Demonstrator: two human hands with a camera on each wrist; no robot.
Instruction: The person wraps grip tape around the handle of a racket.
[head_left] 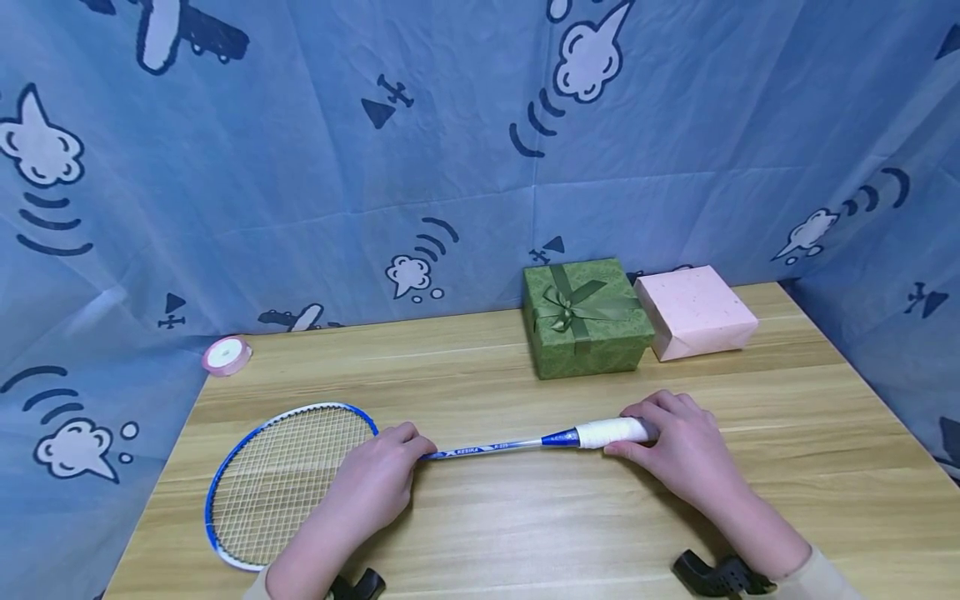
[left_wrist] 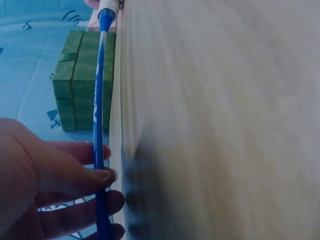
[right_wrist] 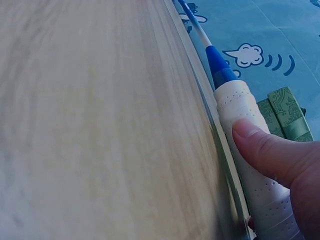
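The wooden table [head_left: 525, 517] held a blue badminton racket [head_left: 480, 448], lying flat. The right hand [head_left: 678, 450] curled around its white handle [head_left: 611, 432]. The left hand [head_left: 375, 479] pinched the thin shaft [left_wrist: 98, 115]. Lifting both ends together would probably keep it level.

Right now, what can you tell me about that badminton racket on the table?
The badminton racket lies flat on the wooden table, head to the left. It has a blue and white frame with pale strings, a thin blue shaft with white lettering, and a handle wrapped in white perforated tape. The left hand pinches the shaft near the head; the right hand holds the handle, thumb pressing the wrap.
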